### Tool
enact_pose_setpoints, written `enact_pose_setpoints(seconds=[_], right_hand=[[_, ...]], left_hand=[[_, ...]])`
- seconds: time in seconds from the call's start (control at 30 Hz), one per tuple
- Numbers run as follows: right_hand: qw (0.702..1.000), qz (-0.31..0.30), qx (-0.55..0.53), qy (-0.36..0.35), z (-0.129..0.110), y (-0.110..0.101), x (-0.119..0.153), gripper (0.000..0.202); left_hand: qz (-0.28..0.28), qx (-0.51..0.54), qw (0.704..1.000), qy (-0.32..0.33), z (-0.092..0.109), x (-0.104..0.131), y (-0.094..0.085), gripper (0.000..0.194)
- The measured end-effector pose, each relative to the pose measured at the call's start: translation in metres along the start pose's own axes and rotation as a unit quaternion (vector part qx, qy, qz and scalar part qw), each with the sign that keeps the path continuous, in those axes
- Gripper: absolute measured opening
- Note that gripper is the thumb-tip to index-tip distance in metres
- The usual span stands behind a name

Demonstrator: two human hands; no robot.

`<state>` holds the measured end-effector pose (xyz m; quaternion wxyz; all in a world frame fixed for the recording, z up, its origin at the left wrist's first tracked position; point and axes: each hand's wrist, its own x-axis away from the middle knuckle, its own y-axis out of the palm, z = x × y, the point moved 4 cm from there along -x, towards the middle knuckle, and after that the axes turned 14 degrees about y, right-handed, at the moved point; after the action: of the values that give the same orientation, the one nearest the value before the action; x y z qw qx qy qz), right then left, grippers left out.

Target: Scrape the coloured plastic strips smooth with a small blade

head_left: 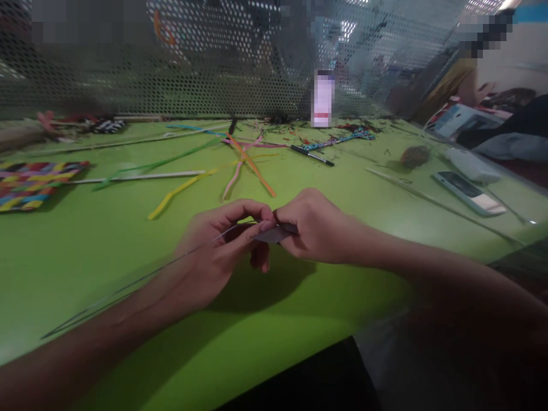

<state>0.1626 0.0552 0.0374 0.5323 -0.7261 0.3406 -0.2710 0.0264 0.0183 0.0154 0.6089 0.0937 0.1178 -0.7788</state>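
Note:
My left hand (231, 240) and my right hand (317, 228) meet above the near part of the green table. Between them is a small flat dark grey piece (274, 234), narrow and pointed at its left end. My left thumb and index finger pinch at this piece, while my right fingers are closed around its other end. A thin dark strand (162, 266) runs from the left fingertips over the left forearm and loops back at the lower left. Whether strand and grey piece are joined is hidden by the fingers.
Coloured strips (250, 165) lie ahead on the green table (141, 365), with a black pen (312, 155). A woven multicoloured piece (38, 185) is at left. At right are a phone (468, 194) and a long thin stick (440, 204). A perforated metal panel (240, 68) stands behind.

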Motion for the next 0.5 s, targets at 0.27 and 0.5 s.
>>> enact_pose_setpoints(seconds=[0.27,0.5], right_hand=[[0.999,0.02,0.004,-0.026,0.0024,0.0021,-0.0005,0.02],[0.999,0.019,0.002,-0.03,0.0029,0.0029,-0.0015,0.02]], left_hand=[[-0.009,0.007,1.0,0.01,-0.0012,0.0007,0.0002,0.019],[-0.001,0.022,1.0,0.01,-0.0002,-0.0004,0.0012,0.018]])
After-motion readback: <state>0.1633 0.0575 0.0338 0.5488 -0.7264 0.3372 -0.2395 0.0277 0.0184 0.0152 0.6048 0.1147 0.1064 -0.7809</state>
